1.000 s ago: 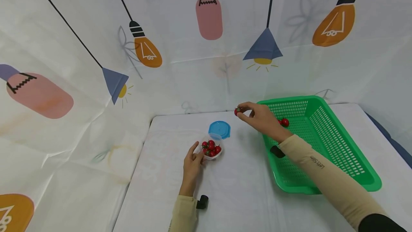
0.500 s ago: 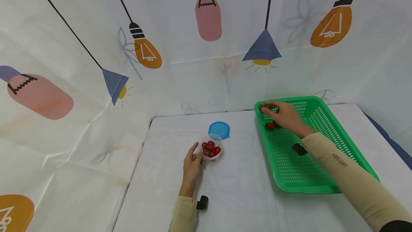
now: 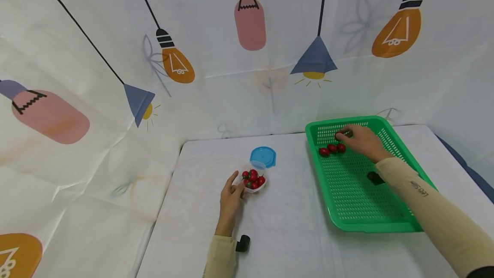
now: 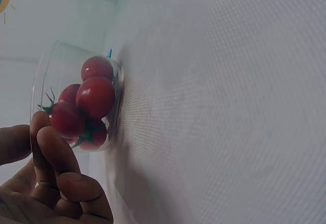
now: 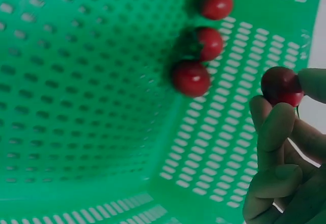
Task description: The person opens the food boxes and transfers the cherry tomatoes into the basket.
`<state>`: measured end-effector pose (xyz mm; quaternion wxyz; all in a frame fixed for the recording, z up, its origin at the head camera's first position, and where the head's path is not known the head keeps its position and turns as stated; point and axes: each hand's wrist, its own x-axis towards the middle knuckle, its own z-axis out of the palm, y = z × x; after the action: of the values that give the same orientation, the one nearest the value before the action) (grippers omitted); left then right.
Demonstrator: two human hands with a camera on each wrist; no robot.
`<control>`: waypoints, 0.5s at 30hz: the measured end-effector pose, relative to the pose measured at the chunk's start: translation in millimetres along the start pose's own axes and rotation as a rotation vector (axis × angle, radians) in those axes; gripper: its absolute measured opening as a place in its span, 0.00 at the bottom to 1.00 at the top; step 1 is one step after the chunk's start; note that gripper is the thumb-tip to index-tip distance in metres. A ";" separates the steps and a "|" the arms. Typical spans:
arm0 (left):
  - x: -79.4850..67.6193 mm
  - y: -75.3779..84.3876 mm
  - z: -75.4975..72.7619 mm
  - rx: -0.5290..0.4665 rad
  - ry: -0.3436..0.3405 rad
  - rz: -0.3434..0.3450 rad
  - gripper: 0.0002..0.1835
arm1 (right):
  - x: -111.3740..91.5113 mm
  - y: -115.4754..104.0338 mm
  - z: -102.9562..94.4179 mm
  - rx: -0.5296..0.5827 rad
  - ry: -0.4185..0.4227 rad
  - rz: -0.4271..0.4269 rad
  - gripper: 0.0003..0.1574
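Note:
My right hand (image 3: 364, 143) pinches a cherry tomato (image 5: 281, 86) between thumb and fingertips, above the far part of a green basket (image 3: 333, 211). Below it in the basket, three other cherry tomatoes (image 5: 191, 78) lie in a row. On the left, a small clear plastic container (image 3: 259, 187) holds several cherry tomatoes (image 4: 96, 98), some with green stems. My left hand (image 3: 230, 200) stays beside it, bent fingertips at its near left side and one digit raised apart, as the head view shows.
A blue lid (image 3: 263, 156) lies flat just behind the clear container. A white cloth covers the table (image 3: 285, 235). Behind it hangs a white sheet (image 3: 216, 106) printed with lamps. The basket's raised rim (image 3: 320, 183) stands between the two work areas.
My right hand has carried the cherry tomato rightward from left of the basket to over its far part, uncovering the row of tomatoes. My left hand and the container keep their place.

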<state>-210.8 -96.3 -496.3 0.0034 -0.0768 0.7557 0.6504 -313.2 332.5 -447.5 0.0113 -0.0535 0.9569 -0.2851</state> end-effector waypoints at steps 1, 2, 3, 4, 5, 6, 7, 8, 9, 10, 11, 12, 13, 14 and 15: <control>0.1 0.0 0.2 0.001 0.001 -0.003 0.27 | 0.0 3.7 0.6 -0.003 -0.005 0.010 0.36; -0.1 0.0 0.4 0.003 0.002 -0.006 0.27 | 0.0 7.5 1.3 -0.010 -0.009 0.017 0.35; -0.2 0.0 0.6 0.004 0.004 -0.009 0.27 | 0.3 11.1 1.9 -0.020 -0.011 0.026 0.35; -0.1 -0.1 0.7 0.004 0.005 -0.011 0.27 | 0.2 14.6 2.6 -0.029 -0.015 0.035 0.35; -0.2 -0.1 0.8 0.005 0.004 -0.010 0.27 | 0.3 17.7 3.1 -0.040 -0.018 0.042 0.35; -0.2 -0.3 0.8 0.003 0.004 -0.012 0.27 | 0.4 21.4 3.8 -0.050 -0.020 0.050 0.36; -0.2 -0.4 0.8 0.003 0.004 -0.011 0.27 | 0.3 24.2 4.4 -0.058 -0.022 0.057 0.36; 0.0 -0.5 0.7 0.002 0.004 -0.010 0.27 | 0.4 26.8 4.9 -0.065 -0.023 0.062 0.36; 0.2 -0.8 0.7 0.000 0.004 -0.006 0.27 | 0.4 29.1 5.2 -0.069 -0.025 0.069 0.37; 0.3 -1.0 0.5 -0.001 0.004 -0.004 0.27 | 0.4 31.2 6.0 -0.069 -0.025 0.075 0.37; 0.5 -1.3 0.4 0.000 0.003 0.000 0.27 | 0.5 33.2 6.5 -0.073 -0.026 0.079 0.37; 0.7 -1.5 0.3 -0.001 0.004 0.001 0.27 | 0.5 35.0 7.3 -0.077 -0.025 0.084 0.37; 0.9 -1.8 0.3 -0.001 0.005 0.002 0.27 | 0.6 36.5 7.8 -0.081 -0.025 0.088 0.37; 1.1 -1.9 0.3 0.000 0.007 0.003 0.27 | 0.7 37.9 8.5 -0.084 -0.028 0.095 0.37; 1.3 -1.9 0.4 0.000 0.008 0.003 0.27 | 1.0 39.6 9.2 -0.091 -0.031 0.101 0.38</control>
<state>-211.9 -96.3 -498.3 -0.0005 -0.0785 0.7558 0.6501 -317.5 360.2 -476.9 0.0380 -0.0098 0.9701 -0.2397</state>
